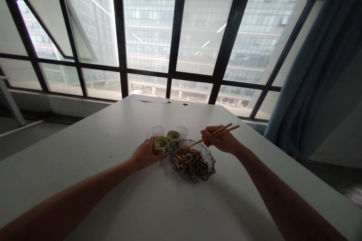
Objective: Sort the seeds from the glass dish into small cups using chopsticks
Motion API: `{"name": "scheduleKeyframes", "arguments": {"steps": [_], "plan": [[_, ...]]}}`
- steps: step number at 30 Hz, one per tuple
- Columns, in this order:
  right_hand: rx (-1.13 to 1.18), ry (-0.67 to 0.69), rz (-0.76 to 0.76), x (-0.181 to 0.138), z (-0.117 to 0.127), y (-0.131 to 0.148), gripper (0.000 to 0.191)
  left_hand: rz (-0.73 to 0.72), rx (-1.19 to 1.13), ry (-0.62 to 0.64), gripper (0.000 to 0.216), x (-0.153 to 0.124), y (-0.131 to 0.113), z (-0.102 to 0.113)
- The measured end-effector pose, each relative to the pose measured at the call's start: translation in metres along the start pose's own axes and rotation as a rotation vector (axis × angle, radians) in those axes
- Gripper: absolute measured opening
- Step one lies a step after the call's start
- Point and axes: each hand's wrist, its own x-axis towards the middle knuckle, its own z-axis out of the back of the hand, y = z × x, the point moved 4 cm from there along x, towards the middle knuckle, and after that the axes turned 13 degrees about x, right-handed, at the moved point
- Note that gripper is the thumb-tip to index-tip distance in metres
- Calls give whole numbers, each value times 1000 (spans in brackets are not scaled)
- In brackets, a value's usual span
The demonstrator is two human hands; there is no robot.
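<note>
My left hand is wrapped round a small cup with dark characters on its side, at the left of the glass bowl. A pair of wooden chopsticks is gripped in my right hand. Their tips reach down to the bowl's far left part. Scalloped and transparent, the glass bowl holds many brown, dried-looking pieces, too small to name. Behind the held cup stands a second similar cup. I cannot tell whether anything is between the chopstick tips.
Two see-through cups, a left one and a right one, stand behind the bowl. The white table runs to the windows, with papers at its far edge. A blue curtain hangs at the right.
</note>
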Motion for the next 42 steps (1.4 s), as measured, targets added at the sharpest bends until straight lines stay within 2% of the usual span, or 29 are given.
{"name": "scheduleKeyframes", "arguments": {"steps": [3,7,15,19,23,25,29,35,42], "plan": [[-76,47,68,-1,-7,6,47,-1,35,-5,63,-1,-2,0],[-105,59,74,1,-18,7,42,1,104,-31,63,-2,-2,-1],[-81,55,34,1,-20,5,53,3,182,-97,66,-4,2,-1],[42,-28,-42,2,-17,-10,57,-15,201,-101,68,-4,1,-2],[223,-235,-159,5,-12,-29,68,-24,218,-106,68,-5,1,-2],[276,-295,-193,7,-10,-33,73,-53,211,-126,66,-5,1,-1],[241,-254,-217,8,-9,-33,69,-121,160,-140,60,-5,-2,1],[163,-158,-201,5,-9,-31,51,-61,160,-92,61,-6,-8,7],[171,-128,-198,4,-11,-32,48,-49,173,-91,62,-7,-8,7]]}}
